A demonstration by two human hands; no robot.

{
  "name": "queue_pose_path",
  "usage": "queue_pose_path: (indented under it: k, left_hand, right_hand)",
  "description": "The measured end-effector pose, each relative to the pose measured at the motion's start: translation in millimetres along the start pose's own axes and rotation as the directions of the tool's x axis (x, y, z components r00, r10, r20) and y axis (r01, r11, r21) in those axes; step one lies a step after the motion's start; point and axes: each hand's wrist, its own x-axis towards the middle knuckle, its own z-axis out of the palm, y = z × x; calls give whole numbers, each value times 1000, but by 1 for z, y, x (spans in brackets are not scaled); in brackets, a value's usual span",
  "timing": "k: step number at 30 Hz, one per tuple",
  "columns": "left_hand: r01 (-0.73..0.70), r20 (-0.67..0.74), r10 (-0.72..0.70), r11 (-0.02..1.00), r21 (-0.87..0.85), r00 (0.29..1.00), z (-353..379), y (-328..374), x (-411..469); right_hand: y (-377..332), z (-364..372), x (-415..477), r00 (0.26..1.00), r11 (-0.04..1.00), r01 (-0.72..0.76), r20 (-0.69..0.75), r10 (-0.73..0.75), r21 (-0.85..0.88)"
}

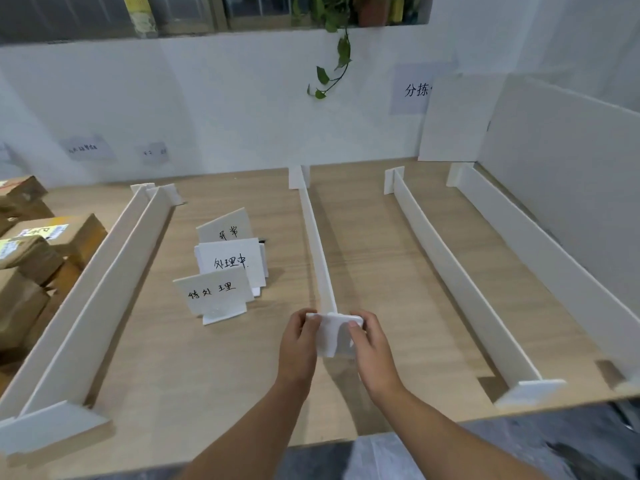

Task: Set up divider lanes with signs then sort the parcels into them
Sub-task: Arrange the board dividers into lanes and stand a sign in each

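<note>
Several long white foam dividers stand on the wooden table (207, 368). My left hand (299, 341) and my right hand (372, 344) both grip the white foot piece (335, 336) at the near end of the middle divider (317, 244). Two dividers (100, 285) lie close together at the left, another divider (450, 271) runs right of the middle, and a fourth (540, 244) lines the far right. Three white signs with handwritten characters (227, 268) stand clustered between the left and middle dividers. Brown cardboard parcels (31, 258) are piled at the far left.
A tall white board (568, 174) stands along the table's right side, and another leans at the back right corner. The white wall behind carries paper labels (412, 90). A green vine (332, 64) hangs from the window ledge. The table's front edge is near my forearms.
</note>
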Motion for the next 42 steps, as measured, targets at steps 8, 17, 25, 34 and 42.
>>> queue_pose_path:
  k: [8,17,25,34,42]
  left_hand:
    - [122,-15,-122,993,1,992,-6,-45,-16]
    - [204,84,-219,965,164,972,-36,-78,-48]
    - [271,143,-283,958,100,948,-57,-85,-77]
    - [258,165,-277,958,123,947,-52,-89,-88]
    - [282,74,-293,951,131,953,-47,-94,-93]
  right_hand:
    - [30,-10,-14,995,996,-81,62,83,-31]
    - [51,5,-65,956,967,-255,145,255,-16]
    - [67,19,-93,972,973,-225,48,228,-57]
    - [75,11,-100,972,972,-228,39,230,-61]
    - [78,2,-83,964,971,-206,143,223,-120]
